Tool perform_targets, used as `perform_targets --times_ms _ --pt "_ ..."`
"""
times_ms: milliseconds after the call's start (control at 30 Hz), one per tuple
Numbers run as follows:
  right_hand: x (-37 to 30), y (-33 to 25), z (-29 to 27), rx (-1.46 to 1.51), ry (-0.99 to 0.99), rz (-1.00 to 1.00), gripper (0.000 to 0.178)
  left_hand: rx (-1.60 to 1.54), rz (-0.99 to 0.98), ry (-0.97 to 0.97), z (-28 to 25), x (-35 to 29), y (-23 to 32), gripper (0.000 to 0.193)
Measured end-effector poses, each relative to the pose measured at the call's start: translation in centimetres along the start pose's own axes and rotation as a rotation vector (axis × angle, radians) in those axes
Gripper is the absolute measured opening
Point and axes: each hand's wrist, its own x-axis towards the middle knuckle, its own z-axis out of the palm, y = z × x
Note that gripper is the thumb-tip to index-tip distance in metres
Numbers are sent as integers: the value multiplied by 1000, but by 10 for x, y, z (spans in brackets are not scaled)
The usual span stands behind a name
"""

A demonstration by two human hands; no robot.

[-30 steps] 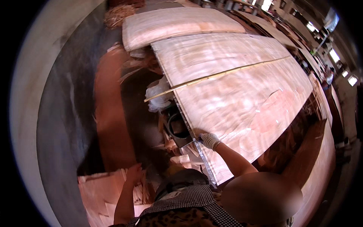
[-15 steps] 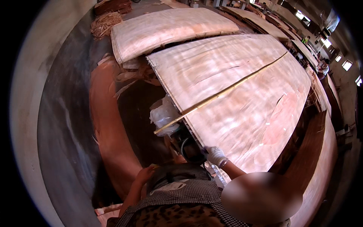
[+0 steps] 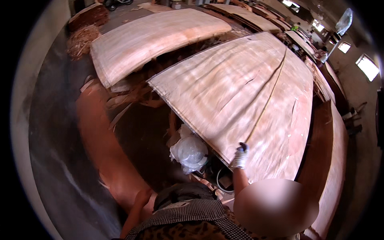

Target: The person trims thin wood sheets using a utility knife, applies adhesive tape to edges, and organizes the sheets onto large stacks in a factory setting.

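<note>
My right hand (image 3: 240, 157), in a white knit glove with dark fingertips, is closed round the near end of a long thin yellowish stick (image 3: 262, 111). The stick reaches away over a broad sheet of pale wood veneer (image 3: 216, 96), whose surface has ripples and a few splits. My bare left hand (image 3: 143, 197) is low at the left, beside a long strip of reddish veneer (image 3: 106, 140); its fingers are too dim to make out. A blurred patch covers part of my right arm.
Beyond lies another pale veneer stack (image 3: 160, 38). Clear plastic wrapping (image 3: 188, 151) sits below the near sheet's left edge, beside a dark round-rimmed container (image 3: 225, 180). A brown stack (image 3: 320, 140) stands at right. Veneer scraps (image 3: 83, 40) are heaped far left.
My right hand has moved from the sheet's edge onto the stick and taken hold of it. The stick's near end has swung right. My left hand is slightly lower, and the view has shifted.
</note>
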Motion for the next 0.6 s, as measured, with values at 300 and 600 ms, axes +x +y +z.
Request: perform_targets --times_ms 300,600 --pt "25 -37 0 -1407 -74 -253 15 188 204 7 -84 85 -60 29" --pt "-57 -4 309 -1149 -1080 -254 24 -195 156 207 -207 149 -32 31"
